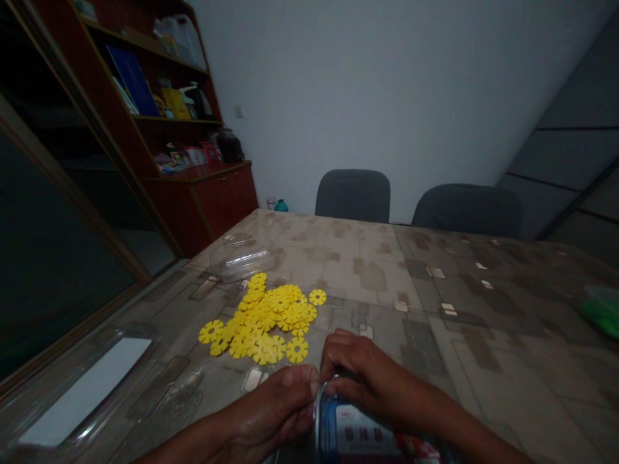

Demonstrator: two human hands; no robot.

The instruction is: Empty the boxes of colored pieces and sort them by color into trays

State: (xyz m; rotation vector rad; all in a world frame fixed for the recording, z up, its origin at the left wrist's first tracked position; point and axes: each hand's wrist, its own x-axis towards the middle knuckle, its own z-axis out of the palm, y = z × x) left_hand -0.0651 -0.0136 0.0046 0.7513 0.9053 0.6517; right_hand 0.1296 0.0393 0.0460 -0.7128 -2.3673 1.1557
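At the front edge of the view, a clear plastic package (358,432) shows a blue part and a printed label with red and white on it. My left hand (275,409) is closed in a pinch at its near left corner. My right hand (372,380) is closed over the upper rim, thumb against the front, fingertips close to those of my left hand. The package's lower part is cut off by the frame. Just beyond the hands lies a loose pile of yellow notched plastic discs (271,316), with a few single discs around its edge.
A clear plastic tray (246,258) lies behind the discs. Another clear package with a white card (89,393) lies at the left. Something green (602,312) is at the table's right edge. Two grey chairs (353,193) stand beyond the patterned table (377,258); a wooden cabinet (213,200) is back left.
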